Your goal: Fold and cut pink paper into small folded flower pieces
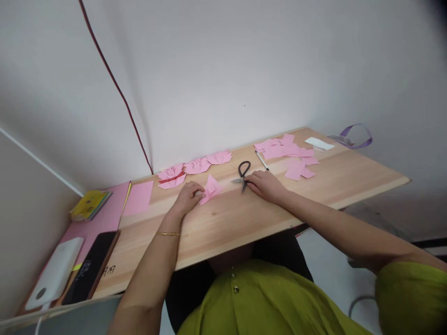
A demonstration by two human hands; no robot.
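My left hand (189, 199) rests on the wooden table with its fingers curled, pinching the left edge of a small folded pink paper (211, 188). The paper has a pointed top and lies on the tabletop. To the right, my right hand (266, 185) is closed on a pair of black-handled scissors (244, 170). The blades are parted and point to the left and toward me. One handle loop shows; the other is hidden under my fingers. Behind my left hand are several cut pink paper pieces with notched edges (197, 165), laid in a row along the wall.
Pink scraps (279, 149) lie at the back right, with a pen (261, 160) and a white strip (319, 143) nearby. On the left are pink sheets (138, 198), a yellow packet (89, 204), a phone (92, 265) and a white power bank (56, 272). A purple strap (363, 135) hangs past the right edge.
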